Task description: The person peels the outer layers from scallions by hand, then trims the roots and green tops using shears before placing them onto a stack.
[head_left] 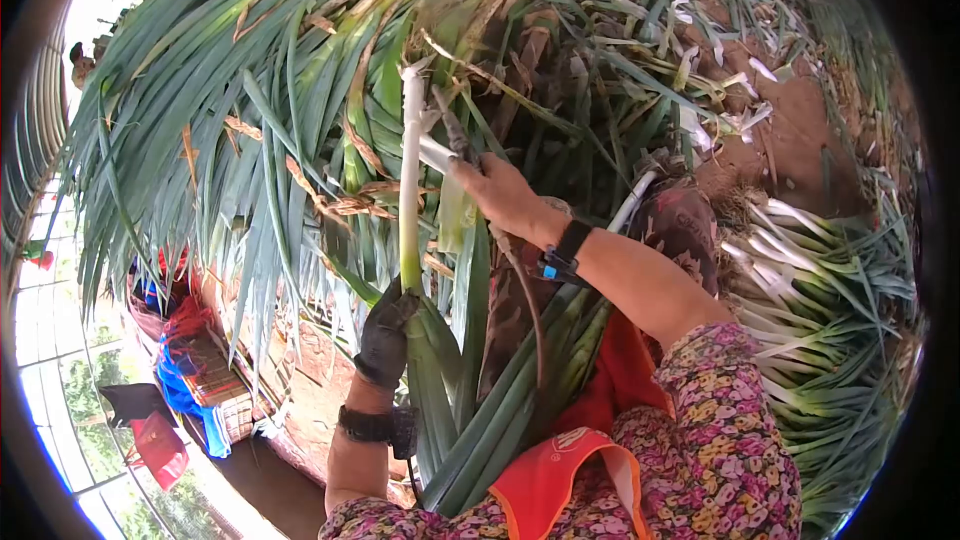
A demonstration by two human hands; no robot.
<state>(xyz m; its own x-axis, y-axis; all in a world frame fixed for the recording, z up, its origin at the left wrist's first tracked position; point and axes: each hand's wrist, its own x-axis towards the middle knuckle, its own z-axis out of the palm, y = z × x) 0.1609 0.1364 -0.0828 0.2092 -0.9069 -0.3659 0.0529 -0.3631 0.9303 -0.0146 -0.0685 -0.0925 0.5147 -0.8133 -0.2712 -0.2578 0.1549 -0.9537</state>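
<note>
The left hand (385,338), in a thin dark glove with soil on it, is grasping one long leek (410,175) in the middle of the frame, and its fingers are closing around the place where white is turning to green. The shank is looking smooth, straight and round like a rod. Its long axis is running almost vertically in the picture: the root end is pointing to the top, and the flat, broad green leaves are going down toward the bottom edge.

The right hand (502,202), without glove, is grasping a slim dark tool (456,128) just right of the white shank; I cannot tell exactly what tool it is. A thin brownish hose (526,305) is hanging below this hand in a loose curve.

In the upper left, a thick heap of leaves (190,110) is spreading like a fan, with dry, wrinkled brown strips among the green. In the upper right, pale torn peelings (720,120) are lying on brown ground. At the right, slender white-stemmed leeks (800,285) are lying in rows. The person is wearing flowered sleeves (728,410), and a smooth red-orange cloth (560,468) is showing at the bottom.
</note>
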